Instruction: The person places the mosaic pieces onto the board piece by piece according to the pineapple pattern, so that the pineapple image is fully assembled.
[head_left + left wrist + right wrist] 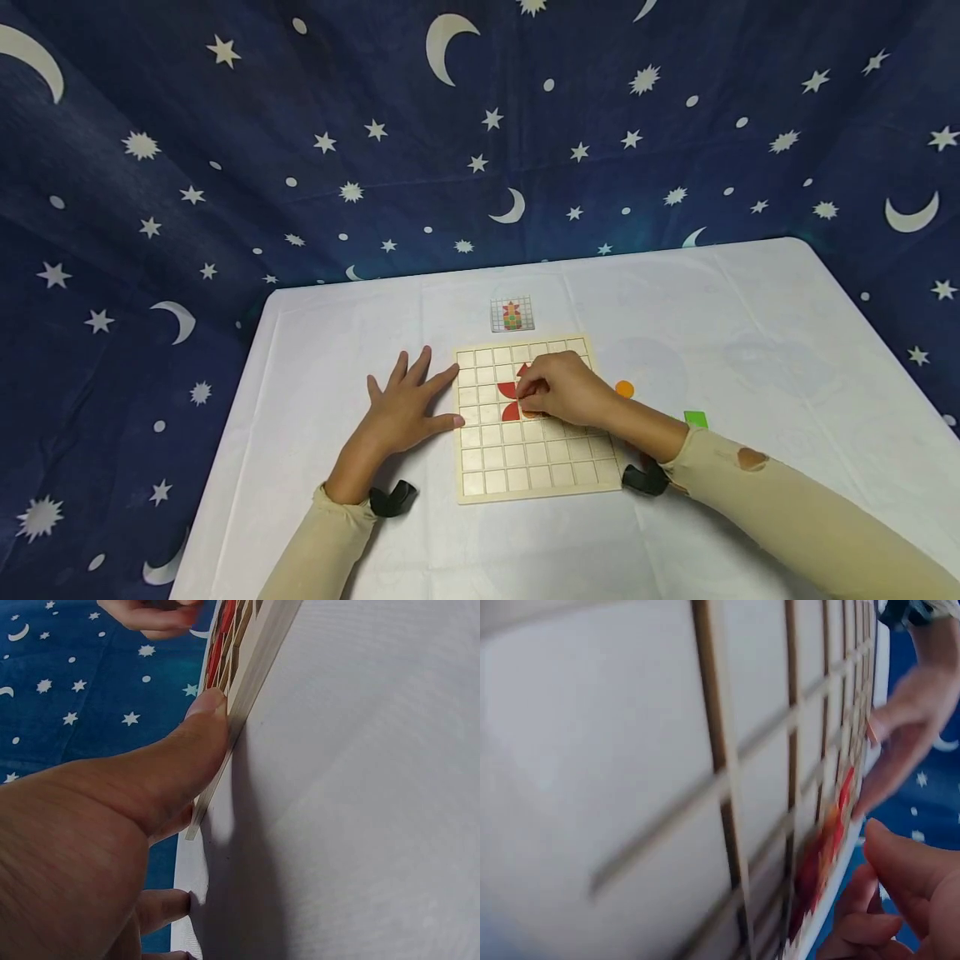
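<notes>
A wooden grid board (525,467) lies on the white table. My left hand (411,406) rests flat beside it with the fingers spread. Its thumb (201,739) and forefinger touch the board's left edge (259,664). My right hand (557,389) is curled over the upper middle of the board. Its fingertips pinch a small orange piece (531,413) next to red pieces (509,393) set in the cells. The red pieces (843,796) show in the right wrist view beside my curled right fingers (900,885). Most of the orange piece is hidden under the hand.
A small pattern card (512,314) lies behind the board. An orange disc (624,388) and a green piece (695,419) sit on the cloth to the board's right. A dark star-and-moon fabric (480,125) surrounds the table.
</notes>
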Demonstrator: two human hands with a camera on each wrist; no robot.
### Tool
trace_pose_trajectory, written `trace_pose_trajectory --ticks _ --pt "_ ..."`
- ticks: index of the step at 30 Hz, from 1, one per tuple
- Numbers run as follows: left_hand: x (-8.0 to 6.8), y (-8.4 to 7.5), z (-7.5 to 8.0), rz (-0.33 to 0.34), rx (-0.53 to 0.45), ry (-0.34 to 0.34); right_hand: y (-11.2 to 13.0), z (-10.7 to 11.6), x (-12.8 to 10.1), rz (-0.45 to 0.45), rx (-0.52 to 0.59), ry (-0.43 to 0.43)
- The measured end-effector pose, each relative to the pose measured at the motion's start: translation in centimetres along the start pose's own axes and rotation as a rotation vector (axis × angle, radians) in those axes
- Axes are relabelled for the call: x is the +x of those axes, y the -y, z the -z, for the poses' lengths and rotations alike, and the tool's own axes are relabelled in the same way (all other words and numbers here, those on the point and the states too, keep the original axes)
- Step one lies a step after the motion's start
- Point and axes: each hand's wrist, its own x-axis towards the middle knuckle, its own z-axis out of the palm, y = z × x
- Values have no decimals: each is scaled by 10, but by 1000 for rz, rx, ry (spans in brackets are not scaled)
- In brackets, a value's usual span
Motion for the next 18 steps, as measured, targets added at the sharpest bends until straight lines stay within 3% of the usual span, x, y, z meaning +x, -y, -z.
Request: trace_pose_trajectory --ticks 8,18 --pt "0 0 -1 1 -1 -3 -22 47 -16 -118 -49 -85" --pt "0 -1 0 -4 -10 -11 -63 96 -45 -152 -181 -26"
